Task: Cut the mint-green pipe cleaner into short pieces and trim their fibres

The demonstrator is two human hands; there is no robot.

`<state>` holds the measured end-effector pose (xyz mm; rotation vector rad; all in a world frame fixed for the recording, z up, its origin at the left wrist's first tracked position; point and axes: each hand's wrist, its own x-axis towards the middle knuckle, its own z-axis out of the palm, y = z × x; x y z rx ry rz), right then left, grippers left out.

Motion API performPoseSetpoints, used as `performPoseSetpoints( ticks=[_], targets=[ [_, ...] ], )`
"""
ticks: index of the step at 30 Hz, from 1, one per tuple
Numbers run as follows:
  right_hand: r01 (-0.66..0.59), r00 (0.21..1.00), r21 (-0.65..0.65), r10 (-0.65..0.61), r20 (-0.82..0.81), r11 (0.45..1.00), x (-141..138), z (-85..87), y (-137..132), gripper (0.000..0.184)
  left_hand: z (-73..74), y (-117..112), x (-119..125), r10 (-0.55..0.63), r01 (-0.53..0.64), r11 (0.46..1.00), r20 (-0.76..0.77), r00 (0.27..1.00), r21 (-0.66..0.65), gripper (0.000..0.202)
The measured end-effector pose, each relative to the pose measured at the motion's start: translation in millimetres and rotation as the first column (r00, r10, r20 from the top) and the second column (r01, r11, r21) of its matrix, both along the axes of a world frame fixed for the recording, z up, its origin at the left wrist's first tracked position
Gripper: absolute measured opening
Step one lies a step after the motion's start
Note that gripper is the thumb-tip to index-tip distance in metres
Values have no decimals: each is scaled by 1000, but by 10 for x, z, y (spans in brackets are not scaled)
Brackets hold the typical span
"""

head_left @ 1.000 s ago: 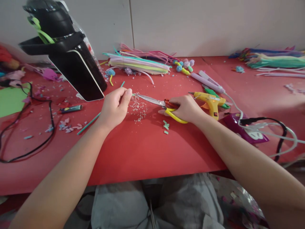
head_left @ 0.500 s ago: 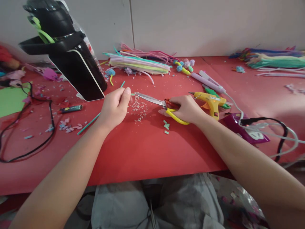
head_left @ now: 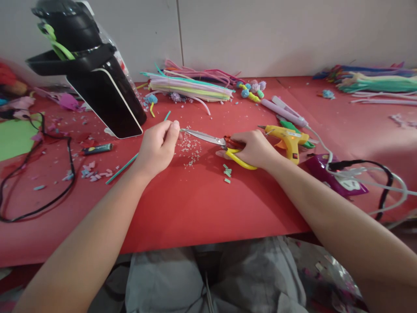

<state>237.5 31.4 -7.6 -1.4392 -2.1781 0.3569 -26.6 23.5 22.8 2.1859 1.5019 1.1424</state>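
Observation:
My left hand [head_left: 159, 145] is closed, with thumb and fingertips pinched on a thin green strand, probably a pipe cleaner [head_left: 181, 129]. Only its short end shows. In my right hand [head_left: 254, 148] are scissors [head_left: 205, 137] with one yellow and one red handle loop. Their blades look nearly together, and the tips meet the strand's end beside my left thumb. Beneath the blades lie tiny pale clippings [head_left: 192, 152]. Short green pieces [head_left: 227, 173] sit closer to me. A teal pipe cleaner [head_left: 122, 168] lies on the table, partly hidden under my left hand.
At the back left stands a black bottle [head_left: 130, 95] with a phone [head_left: 107, 102] leaning on it. Bundled pipe cleaners [head_left: 192, 87] lie along the wall. To the right are a yellow glue gun [head_left: 288, 139], a lilac tool [head_left: 283, 112] and a purple power strip [head_left: 345, 178] with cords.
The scissors have shifted slightly left, bringing their tips closer to my left thumb, onto the strand's end. My left hand has hardly moved.

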Motion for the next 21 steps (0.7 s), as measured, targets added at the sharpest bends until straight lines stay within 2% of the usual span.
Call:
performPoseSetpoints(
  ticks=[13, 21],
  targets=[
    [23, 999, -22, -23, -28, 999, -9, 36, -25, 58, -39, 22, -14, -44, 42, 999, 59, 997, 33, 38],
    [11, 1000, -18, -11, -22, 1000, -4, 13, -22, 59, -48, 26, -11, -21, 20, 1000, 76, 997, 6, 40]
  ],
)
